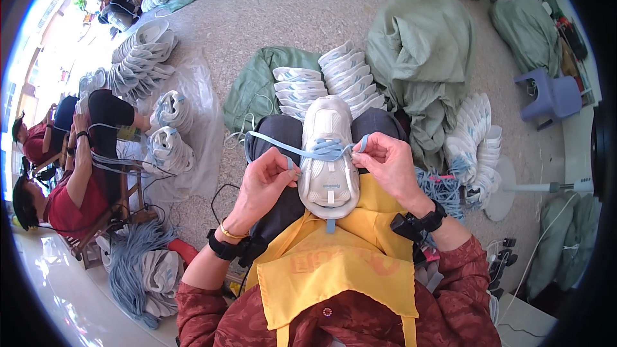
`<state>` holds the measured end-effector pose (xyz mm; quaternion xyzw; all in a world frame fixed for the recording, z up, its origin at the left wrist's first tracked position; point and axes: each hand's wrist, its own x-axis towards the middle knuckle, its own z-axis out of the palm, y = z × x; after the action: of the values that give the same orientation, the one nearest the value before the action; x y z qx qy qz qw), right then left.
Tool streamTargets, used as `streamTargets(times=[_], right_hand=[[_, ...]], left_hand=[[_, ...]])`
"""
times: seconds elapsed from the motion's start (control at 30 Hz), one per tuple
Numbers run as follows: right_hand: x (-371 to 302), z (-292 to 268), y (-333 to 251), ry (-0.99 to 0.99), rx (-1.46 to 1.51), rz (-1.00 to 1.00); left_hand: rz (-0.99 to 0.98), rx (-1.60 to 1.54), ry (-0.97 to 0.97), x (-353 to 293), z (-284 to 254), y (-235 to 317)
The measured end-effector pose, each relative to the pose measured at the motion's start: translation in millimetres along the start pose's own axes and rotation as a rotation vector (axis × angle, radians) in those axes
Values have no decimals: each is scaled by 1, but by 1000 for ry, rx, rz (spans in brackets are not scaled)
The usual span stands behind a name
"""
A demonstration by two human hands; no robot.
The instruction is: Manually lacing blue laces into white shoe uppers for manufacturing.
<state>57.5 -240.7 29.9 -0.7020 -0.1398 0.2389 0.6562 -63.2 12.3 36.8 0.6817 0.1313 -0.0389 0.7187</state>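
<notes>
A white shoe upper rests between my knees, its rounded toe pointing away from me. Light blue lace crosses over its middle, and one loose length loops out to the left. My left hand pinches the lace between thumb and fingers beside the shoe's left edge. On the other side, my right hand holds the other lace end, thumb and forefinger together. A yellow apron covers my lap below the shoe's heel.
Stacks of white shoe uppers stand just beyond my knees, with more at right. A green cloth sack lies ahead. Bundled blue laces hang by my right side. A co-worker sits at left; a purple stool stands right.
</notes>
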Motion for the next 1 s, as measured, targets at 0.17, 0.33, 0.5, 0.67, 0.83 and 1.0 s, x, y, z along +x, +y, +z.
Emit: streamTargets(times=[0.17, 0.33, 0.5, 0.67, 0.83, 1.0], right_hand=[[1, 3, 4, 21, 4, -35], [0, 4, 0, 19, -70, -41], [-4, 8, -1, 59, -312, -180], [-10, 12, -6, 101, -617, -439], [-8, 13, -14, 67, -576, -398], [-7, 16, -15, 79, -602, -422]], left_hand=[[1, -54, -3, 4, 2, -3], [-24, -21, 20, 8, 2, -3], [-37, -44, 63, 10, 3, -6], [20, -60, 122, 16, 8, -7], [76, -133, 129, 23, 11, -18], [75, -130, 127, 26, 11, -24]])
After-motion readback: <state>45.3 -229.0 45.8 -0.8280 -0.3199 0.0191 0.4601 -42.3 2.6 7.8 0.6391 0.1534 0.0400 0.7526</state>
